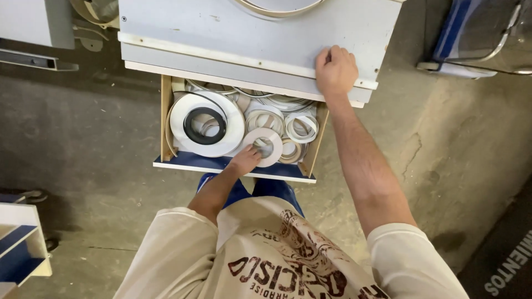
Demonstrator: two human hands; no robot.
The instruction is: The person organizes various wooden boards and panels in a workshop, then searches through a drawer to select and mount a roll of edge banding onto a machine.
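Note:
An open wooden drawer (165, 116) with a blue front edge holds several rolls of white edge-banding tape. My left hand (245, 160) reaches into it and grips a small white roll (267, 145), fingers through its centre hole. A large white roll with a black inner ring (206, 124) lies to the left of it. My right hand (335, 69) rests, fingers curled, on the grey cabinet top (249, 33) above the drawer, near its right edge.
Bare concrete floor surrounds the cabinet. A blue and white shelf piece (19, 249) stands at the lower left. A blue frame with metal tubing (476, 39) sits at the upper right. A grey panel (33, 25) lies at the upper left.

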